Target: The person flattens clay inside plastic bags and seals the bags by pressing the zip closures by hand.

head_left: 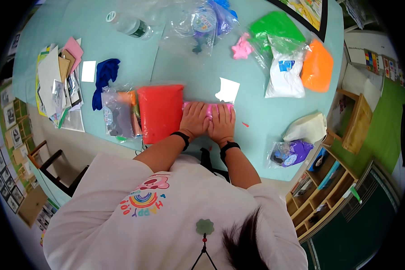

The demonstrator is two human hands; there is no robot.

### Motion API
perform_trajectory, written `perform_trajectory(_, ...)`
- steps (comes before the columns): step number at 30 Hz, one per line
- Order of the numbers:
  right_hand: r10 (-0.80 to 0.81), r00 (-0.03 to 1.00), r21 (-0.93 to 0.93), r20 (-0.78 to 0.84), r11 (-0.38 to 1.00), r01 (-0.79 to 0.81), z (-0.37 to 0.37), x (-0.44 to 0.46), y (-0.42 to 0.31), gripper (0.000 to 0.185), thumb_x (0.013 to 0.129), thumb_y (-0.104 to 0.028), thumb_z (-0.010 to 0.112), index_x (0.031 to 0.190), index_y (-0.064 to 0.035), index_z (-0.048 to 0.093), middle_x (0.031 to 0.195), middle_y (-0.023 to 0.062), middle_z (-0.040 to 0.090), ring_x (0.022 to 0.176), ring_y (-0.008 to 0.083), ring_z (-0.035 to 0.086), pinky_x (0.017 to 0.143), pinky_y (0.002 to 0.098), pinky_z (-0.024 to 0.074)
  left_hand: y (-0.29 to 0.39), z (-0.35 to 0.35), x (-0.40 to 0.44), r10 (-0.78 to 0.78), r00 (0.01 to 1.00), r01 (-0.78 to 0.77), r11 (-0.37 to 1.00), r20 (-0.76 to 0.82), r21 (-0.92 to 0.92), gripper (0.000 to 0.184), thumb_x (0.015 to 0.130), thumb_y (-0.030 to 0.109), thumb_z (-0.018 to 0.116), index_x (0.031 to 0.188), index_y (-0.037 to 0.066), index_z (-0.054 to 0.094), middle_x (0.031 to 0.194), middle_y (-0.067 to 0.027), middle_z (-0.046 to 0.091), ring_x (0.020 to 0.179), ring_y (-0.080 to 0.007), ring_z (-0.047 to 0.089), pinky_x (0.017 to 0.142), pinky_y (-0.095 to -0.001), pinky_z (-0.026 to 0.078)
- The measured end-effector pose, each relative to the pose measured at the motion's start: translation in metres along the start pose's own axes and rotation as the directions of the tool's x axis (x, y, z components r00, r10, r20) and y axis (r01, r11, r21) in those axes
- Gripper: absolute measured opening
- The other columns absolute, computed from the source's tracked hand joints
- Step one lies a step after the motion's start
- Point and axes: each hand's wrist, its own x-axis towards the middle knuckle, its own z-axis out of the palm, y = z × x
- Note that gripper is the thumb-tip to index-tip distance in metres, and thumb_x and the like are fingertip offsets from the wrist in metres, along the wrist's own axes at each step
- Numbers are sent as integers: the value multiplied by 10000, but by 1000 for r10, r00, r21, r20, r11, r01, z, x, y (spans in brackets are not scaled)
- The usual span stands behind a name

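Note:
Under my two hands, on the pale blue-green table [166,67], lies a shiny pink piece [208,111], roll-like and mostly covered. Whether it is bare clay or wrapped is unclear. My left hand [195,118] rests on its left part, fingers stretched forward over it. Beside it, my right hand [221,121] lies on the right part with fingers slightly spread, pink showing between them. Just left of my left hand is a flat red pack [160,112], probably modelling clay. A torn white paper piece [228,90] lies beyond my right fingers.
Left are clear bags of coloured pieces [118,114], a dark blue lump [105,81] and a paper stack [54,85]. A bottle [128,24] lies at the back. Right are white [285,74], orange [318,67] and green packs [276,27], plus a purple bag [292,153].

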Motion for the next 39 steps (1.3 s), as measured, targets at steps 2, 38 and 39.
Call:
perform_trajectory(2, -8, 1000, -3, -17, 1000, 8, 1, 2, -1, 532, 872, -284, 532, 1346, -41, 540, 1348, 190, 526, 1315, 367, 451, 1159, 577, 246, -1, 3, -1, 8, 1000, -8, 1000, -15, 0, 531, 870, 338, 534, 1293, 18, 533, 1294, -157, 546, 1246, -338, 468, 1119, -502, 286)
perform_trajectory(38, -16, 1000, 10, -11, 1000, 16, 6, 1, 4, 542, 873, -275, 526, 1357, -31, 516, 1360, 196, 514, 1315, 377, 450, 1150, 606, 252, -2, 5, 2, 28, 1000, -28, 999, -5, 39, 554, 854, 321, 543, 1309, 7, 524, 1275, -160, 551, 1215, -333, 478, 1109, -507, 282)
perform_trajectory(39, -17, 1000, 8, -5, 1000, 17, 6, 1, 5, 545, 878, -282, 521, 1362, -31, 514, 1367, 198, 511, 1318, 378, 448, 1151, 606, 250, -1, 4, 3, 20, 1000, -20, 999, 5, 25, 559, 860, 314, 536, 1322, 1, 515, 1277, -165, 546, 1220, -339, 472, 1109, -513, 277)
